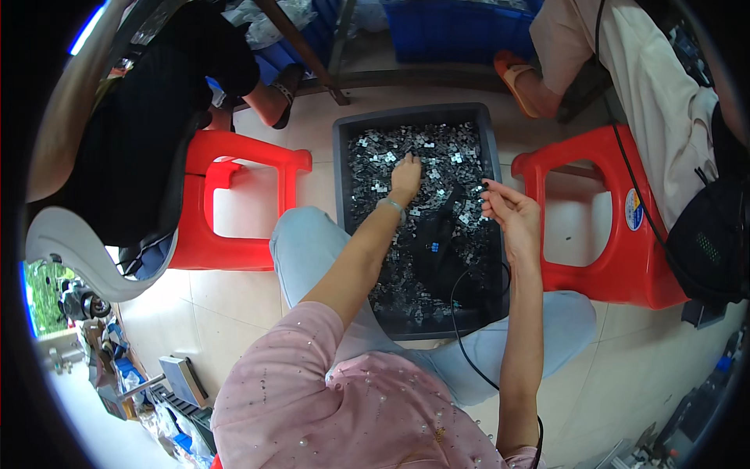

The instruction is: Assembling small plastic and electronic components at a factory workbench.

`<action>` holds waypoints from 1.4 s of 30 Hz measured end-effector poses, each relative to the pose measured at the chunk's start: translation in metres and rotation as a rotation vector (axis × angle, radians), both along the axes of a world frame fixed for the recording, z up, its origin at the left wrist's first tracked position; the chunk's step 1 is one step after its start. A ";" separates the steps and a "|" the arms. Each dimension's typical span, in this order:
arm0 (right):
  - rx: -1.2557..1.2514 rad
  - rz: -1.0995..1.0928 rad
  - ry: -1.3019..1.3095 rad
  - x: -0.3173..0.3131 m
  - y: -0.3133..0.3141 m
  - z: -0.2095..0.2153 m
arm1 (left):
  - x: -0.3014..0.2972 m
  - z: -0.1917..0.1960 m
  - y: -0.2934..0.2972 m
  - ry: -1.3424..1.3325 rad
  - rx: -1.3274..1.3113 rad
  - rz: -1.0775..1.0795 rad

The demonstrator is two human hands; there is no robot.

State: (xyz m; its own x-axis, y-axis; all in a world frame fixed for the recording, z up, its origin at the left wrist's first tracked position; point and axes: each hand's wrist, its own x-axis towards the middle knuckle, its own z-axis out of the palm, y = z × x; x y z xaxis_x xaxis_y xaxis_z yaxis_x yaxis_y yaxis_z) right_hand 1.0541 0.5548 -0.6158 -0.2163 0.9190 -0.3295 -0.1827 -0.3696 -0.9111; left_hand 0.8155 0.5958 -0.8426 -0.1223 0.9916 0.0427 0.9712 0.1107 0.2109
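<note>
A dark grey rectangular tray on the floor between my knees is filled with many small, shiny metal pieces. My left hand reaches down into the pieces near the tray's far half. Its fingers are drawn together, and their tips are partly hidden among the metal. Over the tray's right rim, my right hand is raised with thumb and fingers pinched. A small dark metal piece shows at its fingertips. A black cloth-like or bag-like item with a small blue mark covers part of the pile.
Red plastic stools stand left and right of the tray, with a person seated beside each. A black cable loops over the tray's near right corner. Blue bins and a brown frame bar lie beyond.
</note>
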 end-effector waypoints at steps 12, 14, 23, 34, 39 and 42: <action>-0.131 -0.049 0.267 -0.001 -0.007 -0.001 | 0.033 0.193 -0.033 -1.729 0.169 0.146; -0.067 -0.072 0.316 -0.010 -0.013 0.004 | 0.040 0.236 -0.059 -1.733 0.138 0.135; 0.098 -0.107 0.284 -0.023 -0.027 0.028 | 0.038 0.260 -0.106 -1.684 0.080 0.140; 0.070 -0.158 0.358 -0.048 -0.044 0.015 | 0.047 0.253 -0.109 -1.731 0.084 0.085; 0.066 -0.187 0.374 -0.047 -0.044 0.011 | 0.047 0.250 -0.108 -1.734 0.062 0.085; 0.075 -0.175 0.394 -0.045 -0.042 0.009 | 0.048 0.250 -0.107 -1.738 0.039 0.098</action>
State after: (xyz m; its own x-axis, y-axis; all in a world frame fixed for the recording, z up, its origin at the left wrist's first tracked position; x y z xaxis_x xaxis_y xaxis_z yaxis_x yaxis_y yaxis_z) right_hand 1.0092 0.5124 -0.6070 -0.1513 0.9713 -0.1837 -0.5753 -0.2377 -0.7827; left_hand 0.8632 0.4891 -0.5930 -0.1020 0.9801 -0.1704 -0.3805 0.1198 0.9170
